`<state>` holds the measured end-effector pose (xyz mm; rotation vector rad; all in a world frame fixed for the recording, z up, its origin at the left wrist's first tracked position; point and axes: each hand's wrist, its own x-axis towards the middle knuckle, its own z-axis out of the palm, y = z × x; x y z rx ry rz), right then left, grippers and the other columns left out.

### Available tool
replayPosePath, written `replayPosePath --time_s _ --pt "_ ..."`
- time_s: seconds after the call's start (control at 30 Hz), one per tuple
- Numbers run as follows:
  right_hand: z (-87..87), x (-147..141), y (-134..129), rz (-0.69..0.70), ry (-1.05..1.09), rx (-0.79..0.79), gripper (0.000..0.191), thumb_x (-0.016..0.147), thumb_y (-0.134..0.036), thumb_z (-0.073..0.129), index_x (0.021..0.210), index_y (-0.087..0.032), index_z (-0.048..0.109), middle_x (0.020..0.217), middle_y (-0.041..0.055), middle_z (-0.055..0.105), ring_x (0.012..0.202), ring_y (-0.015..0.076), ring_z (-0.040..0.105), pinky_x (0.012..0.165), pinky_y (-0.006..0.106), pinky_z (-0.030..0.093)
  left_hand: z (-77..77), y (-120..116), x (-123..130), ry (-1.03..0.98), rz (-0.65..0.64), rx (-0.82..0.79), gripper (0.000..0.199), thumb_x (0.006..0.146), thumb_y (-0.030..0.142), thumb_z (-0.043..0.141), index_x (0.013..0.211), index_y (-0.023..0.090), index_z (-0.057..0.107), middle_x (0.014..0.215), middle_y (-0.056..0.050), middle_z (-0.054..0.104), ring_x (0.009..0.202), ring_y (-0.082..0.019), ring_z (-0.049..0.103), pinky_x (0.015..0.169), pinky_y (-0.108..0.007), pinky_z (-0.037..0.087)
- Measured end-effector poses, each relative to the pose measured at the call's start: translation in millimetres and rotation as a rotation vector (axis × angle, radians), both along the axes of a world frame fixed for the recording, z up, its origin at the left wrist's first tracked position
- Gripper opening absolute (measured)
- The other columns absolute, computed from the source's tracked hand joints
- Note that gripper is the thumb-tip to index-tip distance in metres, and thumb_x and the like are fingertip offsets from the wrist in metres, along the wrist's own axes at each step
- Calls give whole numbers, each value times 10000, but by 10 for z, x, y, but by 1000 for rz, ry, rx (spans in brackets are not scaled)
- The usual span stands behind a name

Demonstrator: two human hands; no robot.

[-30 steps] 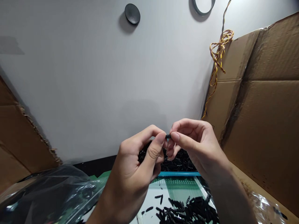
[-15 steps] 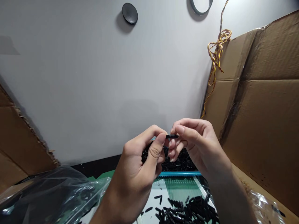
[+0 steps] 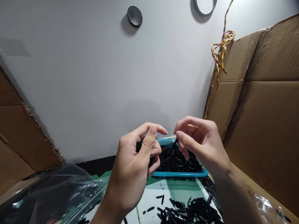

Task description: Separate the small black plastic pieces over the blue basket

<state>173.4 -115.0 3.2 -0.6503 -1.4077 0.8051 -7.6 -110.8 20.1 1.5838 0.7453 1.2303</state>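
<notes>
My left hand (image 3: 137,155) is curled round several small black pieces, partly hidden in the palm, its index finger stretched toward the right. Across a small gap, my right hand (image 3: 201,140) pinches one slim black piece (image 3: 175,142) between thumb and fingertips, tilted downward. Behind and below both hands stands a blue basket (image 3: 182,175) filled with similar black pieces (image 3: 168,160). Nearer to me, a loose pile of black pieces (image 3: 193,211) lies on a white and green surface (image 3: 151,194).
Clear plastic bag (image 3: 81,189) at the lower left, more clear plastic (image 3: 263,203) at the lower right. Cardboard (image 3: 268,109) rises on the right and more cardboard (image 3: 21,130) on the left. Twisted yellow wire (image 3: 219,53) hangs by the grey wall (image 3: 93,77).
My hands have moved apart. The black piece that was between both hands' fingertips is now in my right hand alone, and more of the blue basket shows.
</notes>
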Motion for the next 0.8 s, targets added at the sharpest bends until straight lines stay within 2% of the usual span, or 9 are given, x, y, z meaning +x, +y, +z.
replayPosePath --time_s 0.1,0.23,0.33,0.5,0.57,0.63,0.8 --pt "-8 -63 -35 -94 -133 44 137 845 -141 850 797 -194 733 550 -76 528 475 70 423 413 215 324 17 12 20 -82 -52 -54 287 1041 521 624 1075 240 671 629 95 361 395 -35 347 370 -140 276" --pt "-7 -196 -94 -106 -143 131 73 876 -158 829 899 -201 776 645 -47 611 527 87 476 455 234 372 31 22 56 -136 -104 -114 300 1026 555 627 1158 286 607 599 111 388 364 -41 311 337 -135 284" --pt "5 -260 -135 -78 -204 177 136 876 -166 840 1002 -207 811 647 -60 592 528 81 457 470 235 376 22 3 76 -106 -46 -97 360 1025 609 595 1220 306 579 587 88 493 377 -60 353 335 -135 311" --pt "19 -283 -196 -145 -273 213 92 901 -137 787 950 -208 821 657 -60 605 545 79 443 485 242 378 -9 -20 95 -81 58 -36 402 1028 621 584 1257 290 584 637 41 604 431 -82 453 363 -130 381" --pt "20 -278 -209 -172 -281 207 102 909 -124 764 920 -210 820 670 -54 632 552 83 466 498 250 399 -15 -13 95 -71 52 -34 359 1028 582 614 1226 283 605 627 51 579 432 -78 461 363 -124 385" --pt "19 -268 -205 -164 -256 172 76 922 -148 766 917 -205 815 699 -39 680 570 95 525 519 257 443 -17 -9 93 -84 20 -38 295 1032 539 629 1174 280 621 575 81 496 399 -62 403 344 -113 353" --pt "-3 -242 -143 -10 -126 73 38 963 -248 778 953 -211 777 823 -1 762 684 141 693 574 263 528 -10 -36 93 -166 -75 -75 196 1046 474 630 1099 285 620 552 112 376 371 -33 313 331 -92 316"
